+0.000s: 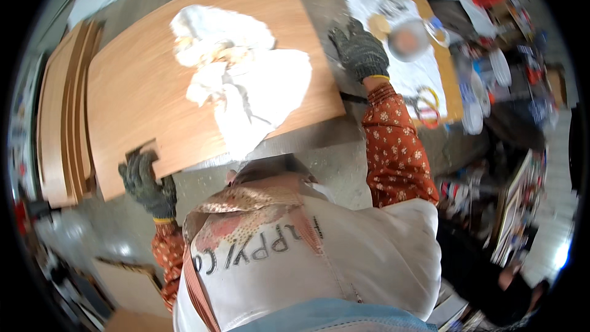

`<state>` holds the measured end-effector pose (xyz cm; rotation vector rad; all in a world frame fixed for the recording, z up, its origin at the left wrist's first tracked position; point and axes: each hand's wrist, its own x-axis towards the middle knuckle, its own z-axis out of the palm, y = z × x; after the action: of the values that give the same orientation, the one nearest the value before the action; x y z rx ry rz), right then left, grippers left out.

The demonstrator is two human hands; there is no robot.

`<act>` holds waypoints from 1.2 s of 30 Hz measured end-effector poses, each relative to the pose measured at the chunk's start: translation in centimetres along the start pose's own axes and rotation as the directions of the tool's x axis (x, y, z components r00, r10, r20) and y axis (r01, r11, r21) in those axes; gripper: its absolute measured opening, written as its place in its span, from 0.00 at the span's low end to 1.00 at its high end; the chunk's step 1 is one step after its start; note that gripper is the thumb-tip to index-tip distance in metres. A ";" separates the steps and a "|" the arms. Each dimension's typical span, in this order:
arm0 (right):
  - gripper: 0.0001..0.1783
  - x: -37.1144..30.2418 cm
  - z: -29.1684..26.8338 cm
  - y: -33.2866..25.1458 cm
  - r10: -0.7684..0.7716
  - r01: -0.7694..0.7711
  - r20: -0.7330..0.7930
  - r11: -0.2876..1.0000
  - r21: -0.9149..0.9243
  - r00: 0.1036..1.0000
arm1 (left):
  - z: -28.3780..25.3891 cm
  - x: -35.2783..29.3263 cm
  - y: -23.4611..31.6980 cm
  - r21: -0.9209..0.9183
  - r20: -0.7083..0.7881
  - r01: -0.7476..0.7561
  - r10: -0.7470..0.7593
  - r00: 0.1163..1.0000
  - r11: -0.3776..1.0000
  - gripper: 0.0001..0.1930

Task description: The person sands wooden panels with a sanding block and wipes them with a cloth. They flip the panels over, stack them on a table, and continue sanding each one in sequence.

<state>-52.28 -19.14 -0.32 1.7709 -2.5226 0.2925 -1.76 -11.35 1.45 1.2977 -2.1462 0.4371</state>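
Observation:
A large light-brown wooden board [153, 98] with a curved far edge lies in front of me. On it are a crumpled white cloth [221, 34] with brownish stains and a brightly lit white cloth [264, 98]. My left hand [147, 183], in a dark knitted glove, is at the board's near left corner, thumb apart from the fingers. Right by its fingertips is a dark rectangular patch [142, 149]; whether it is a notch or a block I cannot tell. My right hand [361, 54], gloved alike, reaches past the board's right edge with fingers spread, holding nothing visible.
Several curved wooden panels [64, 117] stand stacked at the left. At the right, a side table bears a white sheet [399, 80], a round metal bowl [409, 41], tape rolls [427, 114] and blurred small items. Cluttered shelves [516, 203] and a dark-clothed person [485, 276] are at the lower right.

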 end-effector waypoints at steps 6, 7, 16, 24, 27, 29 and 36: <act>0.40 0.6 -1.8 -2.8 -0.153 0.156 0.152 0.988 -0.007 0.976 | -1.3 -0.2 1.4 0.108 0.073 0.172 -0.181 0.981 0.979 0.23; 0.42 0.8 -1.8 -1.5 -0.081 0.082 0.135 0.997 -0.006 0.988 | -1.7 0.1 1.6 0.097 0.077 0.183 -0.190 0.979 0.978 0.23; 0.37 3.7 -1.2 -2.3 0.017 0.025 0.251 0.986 -0.165 0.968 | -3.1 -5.3 -4.0 -0.506 -0.196 0.576 -0.736 0.648 0.642 0.30; 0.42 4.0 -11.4 -8.0 -0.338 0.343 -0.094 0.938 0.049 0.937 | 0.1 -5.1 -5.3 -0.515 -0.301 0.782 -0.929 0.217 0.350 0.46; 0.39 1.1 -12.8 -17.5 -0.784 0.830 -0.360 0.328 0.452 0.505 | 0.4 -4.5 -4.9 -0.693 -0.302 0.626 -0.933 0.196 0.356 0.41; 0.36 -2.4 -13.2 -24.5 -0.902 0.925 -0.334 0.153 0.347 0.275 | 0.9 -5.2 -5.6 -0.682 -0.372 0.577 -0.893 0.255 0.449 0.39; 0.27 -8.9 -9.2 -39.2 -0.817 0.854 -0.248 -0.495 -0.161 -0.520 | 0.8 -5.7 -6.2 -0.560 -0.523 0.626 -0.818 0.242 0.543 0.37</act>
<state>-13.17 -22.08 12.46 2.7658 0.3071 0.4518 5.44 -10.77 -2.96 1.4575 -0.6767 0.2109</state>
